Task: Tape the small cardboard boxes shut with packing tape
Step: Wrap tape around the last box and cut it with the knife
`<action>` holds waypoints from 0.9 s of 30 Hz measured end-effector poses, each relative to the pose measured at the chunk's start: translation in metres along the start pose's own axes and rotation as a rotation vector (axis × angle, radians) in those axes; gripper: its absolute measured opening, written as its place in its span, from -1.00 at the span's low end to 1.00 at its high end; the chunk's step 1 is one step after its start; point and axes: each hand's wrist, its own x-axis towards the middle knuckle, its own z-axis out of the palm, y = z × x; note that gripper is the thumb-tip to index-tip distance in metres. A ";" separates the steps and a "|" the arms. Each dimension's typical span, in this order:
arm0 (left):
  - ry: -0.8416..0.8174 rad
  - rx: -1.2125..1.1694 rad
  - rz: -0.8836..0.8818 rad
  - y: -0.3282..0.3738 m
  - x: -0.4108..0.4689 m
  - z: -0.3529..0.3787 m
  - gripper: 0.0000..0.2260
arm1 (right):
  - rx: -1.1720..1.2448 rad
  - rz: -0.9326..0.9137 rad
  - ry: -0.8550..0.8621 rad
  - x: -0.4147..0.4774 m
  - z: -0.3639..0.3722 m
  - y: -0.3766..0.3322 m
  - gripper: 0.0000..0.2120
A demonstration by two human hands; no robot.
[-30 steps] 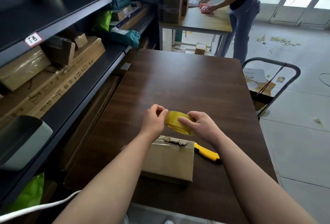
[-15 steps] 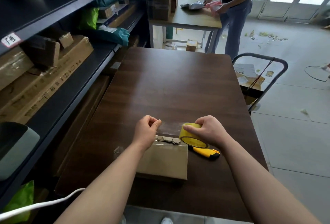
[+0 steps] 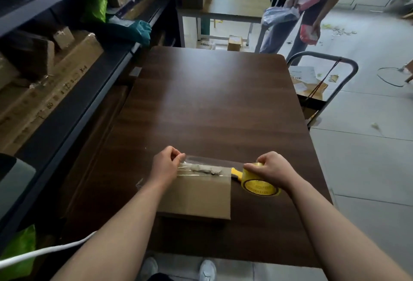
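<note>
A flat cardboard box (image 3: 201,195) lies near the front of the dark wooden table (image 3: 212,101), its far edge torn. My left hand (image 3: 166,164) pinches the free end of clear packing tape at the box's far left corner. My right hand (image 3: 271,170) grips the yellow tape roll (image 3: 259,182) just right of the box. A strip of clear tape (image 3: 214,162) stretches between both hands over the box's far edge.
A yellow utility knife (image 3: 235,173) lies partly hidden behind the roll. Shelves with boxes and bags (image 3: 67,57) run along the left. A cart (image 3: 324,83) stands at the right. Another person (image 3: 304,7) handles bags beyond the table.
My right hand has pulled the roll to the right and down, drawing the tape out across the box's far edge. My left hand keeps the tape end near the left corner.
</note>
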 end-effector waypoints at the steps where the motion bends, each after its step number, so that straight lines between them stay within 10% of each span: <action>1: -0.002 0.000 -0.005 -0.001 -0.001 0.002 -0.87 | -0.029 0.006 -0.005 0.002 0.001 0.001 -0.62; 27: -0.040 0.249 0.021 -0.014 0.002 0.024 -0.86 | -0.269 0.108 -0.107 0.021 0.019 0.005 -0.58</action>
